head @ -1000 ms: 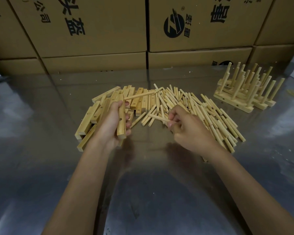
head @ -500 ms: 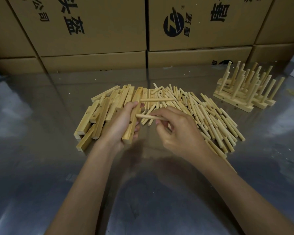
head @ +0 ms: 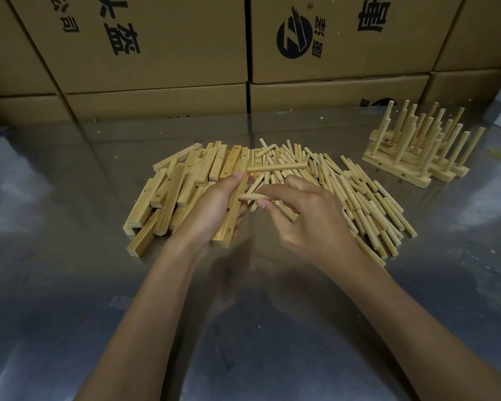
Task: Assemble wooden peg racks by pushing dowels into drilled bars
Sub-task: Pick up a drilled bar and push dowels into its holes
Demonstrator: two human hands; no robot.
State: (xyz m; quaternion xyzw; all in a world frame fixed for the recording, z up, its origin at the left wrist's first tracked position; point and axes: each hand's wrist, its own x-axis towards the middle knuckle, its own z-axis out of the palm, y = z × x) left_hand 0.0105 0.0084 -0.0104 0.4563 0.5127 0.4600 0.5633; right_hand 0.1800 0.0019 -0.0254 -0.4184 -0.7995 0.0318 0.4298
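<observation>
left hand grips one drilled bar, fingers wrapped round it, bar running roughly 12 to 6 o'clock off the table. one dowel is already seated near the bar's top end, sticking out toward 3 o'clock. right hand pinches a second dowel between thumb and fingertips, its tip right at the bar's side around mid-length; can't tell if the tip is in the hole yet. two empty holes show on the lower part of the bar.

spare bars heaped at 9 o'clock of the hands, some stacked and crossing. loose dowels fanned out at 3 o'clock, a big pile. finished racks stacked at 2 o'clock, well apart from the hands, pegs standing up. steel table underneath, cartons along the 12 o'clock edge.

progress, judged: several racks done, exact count unclear since pegs overlap. current bar looks like one peg in, second going in, the rest still open. many bars and dowels untouched, so most of the batch is left. next call: line the dowel square to the hole and push while the left hand braces the bar.
</observation>
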